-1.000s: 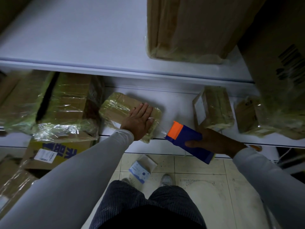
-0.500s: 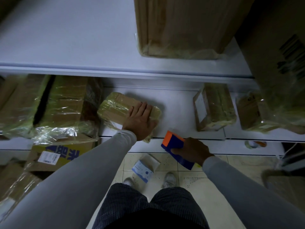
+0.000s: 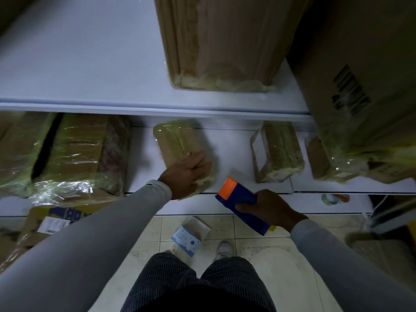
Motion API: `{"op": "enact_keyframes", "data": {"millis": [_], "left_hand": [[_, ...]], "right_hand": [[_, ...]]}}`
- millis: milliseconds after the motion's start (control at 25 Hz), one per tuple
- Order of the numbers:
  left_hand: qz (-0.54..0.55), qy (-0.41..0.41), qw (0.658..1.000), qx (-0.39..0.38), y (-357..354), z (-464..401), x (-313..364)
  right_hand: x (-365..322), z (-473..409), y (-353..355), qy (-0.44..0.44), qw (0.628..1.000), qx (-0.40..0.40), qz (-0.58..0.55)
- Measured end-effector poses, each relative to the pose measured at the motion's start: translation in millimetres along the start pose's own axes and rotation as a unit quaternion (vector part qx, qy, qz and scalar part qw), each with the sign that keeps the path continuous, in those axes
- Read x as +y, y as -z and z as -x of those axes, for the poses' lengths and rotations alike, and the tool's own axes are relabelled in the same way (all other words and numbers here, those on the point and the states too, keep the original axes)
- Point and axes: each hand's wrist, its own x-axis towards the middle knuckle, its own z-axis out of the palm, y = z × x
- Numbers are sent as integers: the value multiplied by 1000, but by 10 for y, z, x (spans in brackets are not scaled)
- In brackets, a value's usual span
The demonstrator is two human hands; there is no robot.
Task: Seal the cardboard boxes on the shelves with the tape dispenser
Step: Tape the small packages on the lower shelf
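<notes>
A small cardboard box wrapped in yellowish tape lies on the lower white shelf, its long side pointing away from me. My left hand lies over its near end, fingers reaching across the top to the right edge. My right hand grips a blue tape dispenser with an orange tip, held in the air just in front of the shelf edge, right of the box and apart from it.
Two more small taped boxes stand further right on the same shelf. Large wrapped cartons fill the left. Big cartons sit on the upper shelf. A tape roll lies lower right; a white-blue pack on the floor tiles.
The small box has turned from lying crosswise to pointing away from me, under my left hand. My right hand with the dispenser drew in leftward toward the box and hovers by the shelf edge.
</notes>
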Motion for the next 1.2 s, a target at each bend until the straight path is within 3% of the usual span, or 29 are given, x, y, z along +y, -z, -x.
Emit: {"op": "enact_keyframes", "data": {"millis": [200, 440, 560, 640, 720, 840, 880, 1000, 1200], "left_hand": [[5, 160, 987, 34, -120, 268, -16], [22, 140, 990, -25, 100, 250, -193], [149, 137, 977, 63, 183, 433, -76], [235, 148, 949, 146, 201, 568, -5], [337, 194, 905, 170, 224, 649, 18], [547, 238, 800, 62, 311, 718, 70], [577, 241, 780, 26, 318, 739, 87], [615, 238, 752, -21, 337, 809, 140], [605, 252, 755, -24, 360, 947, 176]], "right_hand": [[-70, 78, -30, 22, 1000, -11, -4], [-298, 198, 16, 79, 996, -45, 8], [-486, 241, 112, 106, 993, -51, 12], [-620, 245, 153, 131, 990, -54, 18], [-730, 227, 168, 154, 986, -55, 17], [-842, 167, 146, 174, 982, -74, 18], [-870, 153, 130, 180, 980, -80, 32], [-928, 126, 76, 191, 975, -92, 65], [-981, 74, 16, 206, 968, -126, 65]]}}
